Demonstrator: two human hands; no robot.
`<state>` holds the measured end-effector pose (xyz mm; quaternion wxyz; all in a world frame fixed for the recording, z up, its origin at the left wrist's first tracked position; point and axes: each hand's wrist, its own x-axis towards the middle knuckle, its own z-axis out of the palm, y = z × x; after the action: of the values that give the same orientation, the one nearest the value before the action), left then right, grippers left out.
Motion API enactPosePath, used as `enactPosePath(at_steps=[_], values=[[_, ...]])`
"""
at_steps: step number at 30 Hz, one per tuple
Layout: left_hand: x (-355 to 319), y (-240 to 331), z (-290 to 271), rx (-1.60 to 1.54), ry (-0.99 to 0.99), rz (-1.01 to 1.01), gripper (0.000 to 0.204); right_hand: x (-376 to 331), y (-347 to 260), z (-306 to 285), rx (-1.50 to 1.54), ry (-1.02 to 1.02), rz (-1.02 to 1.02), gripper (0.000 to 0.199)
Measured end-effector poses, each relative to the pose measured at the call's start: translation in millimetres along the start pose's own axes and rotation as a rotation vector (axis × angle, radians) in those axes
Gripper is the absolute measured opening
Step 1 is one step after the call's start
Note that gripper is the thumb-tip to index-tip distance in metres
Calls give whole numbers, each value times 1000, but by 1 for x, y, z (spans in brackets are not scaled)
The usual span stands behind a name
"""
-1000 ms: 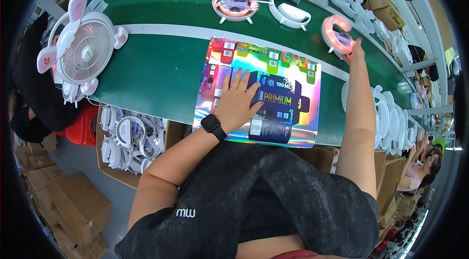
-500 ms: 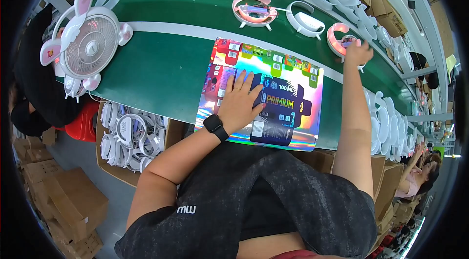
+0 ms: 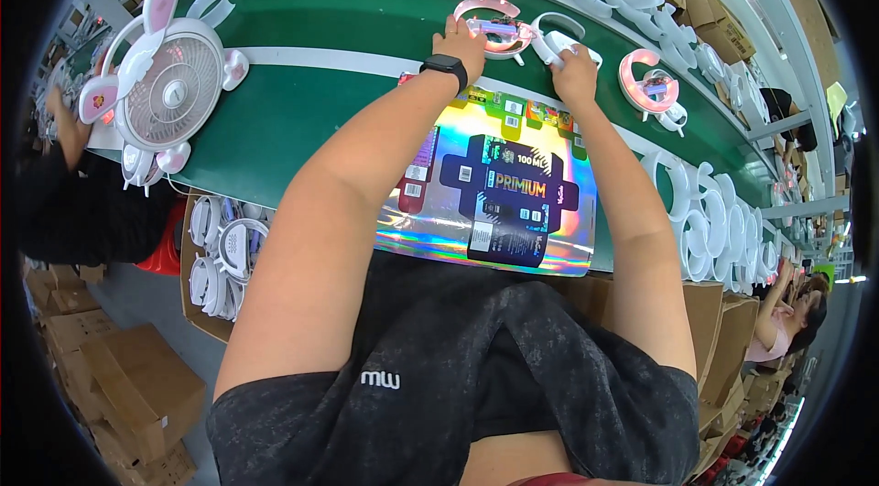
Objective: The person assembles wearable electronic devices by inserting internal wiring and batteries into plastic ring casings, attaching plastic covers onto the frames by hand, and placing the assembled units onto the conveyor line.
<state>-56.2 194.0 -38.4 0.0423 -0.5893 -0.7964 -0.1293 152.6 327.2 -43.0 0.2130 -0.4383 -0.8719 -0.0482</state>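
Pink-white light glows from a ring-shaped housing (image 3: 502, 31) on the far part of a green bench (image 3: 302, 10), ahead of the person and just beyond a white strip (image 3: 311, 58); its open face shows small parts inside. Right beside it lies a plain white half-shell (image 3: 557, 40), nearly meeting it. The left hand (image 3: 463, 48) has its fingers partly curled at the ring's left edge, though whether they close on it cannot be told. The right hand (image 3: 575, 78) bends over the near side of the half-shell, fingertips at it, its grip partly hidden. Both pieces look like light, stiff, smooth plastic, perhaps a little slippery; the exposed insides are likely the fragile part, so the outer rims seem the safest hold, the two kept close in case wires join them. A shiny printed sheet (image 3: 504, 197) lies under the forearms, its far edge near the strip. To the right, a second lit ring (image 3: 637, 87) stands near enough to be knocked; behind, curved white shells (image 3: 591, 2) limit the reach. The widest open room is leftward, over green surface, until a rabbit-eared fan (image 3: 169, 92)
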Motion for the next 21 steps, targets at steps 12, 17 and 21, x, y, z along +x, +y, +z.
enactPosePath(at_steps=[12, 17, 21], values=[[-184, -24, -103, -260, 177, 453, 17, -160, -25, -147, 220, -81, -362, 24], [-243, -26, -100, -262, 3, 382, 25, -211, -36, -143, 76, -182, -317, 33], [-224, -7, -118, -327, 108, 413, 35, -207, -71, -143, 375, -44, -460, 41]])
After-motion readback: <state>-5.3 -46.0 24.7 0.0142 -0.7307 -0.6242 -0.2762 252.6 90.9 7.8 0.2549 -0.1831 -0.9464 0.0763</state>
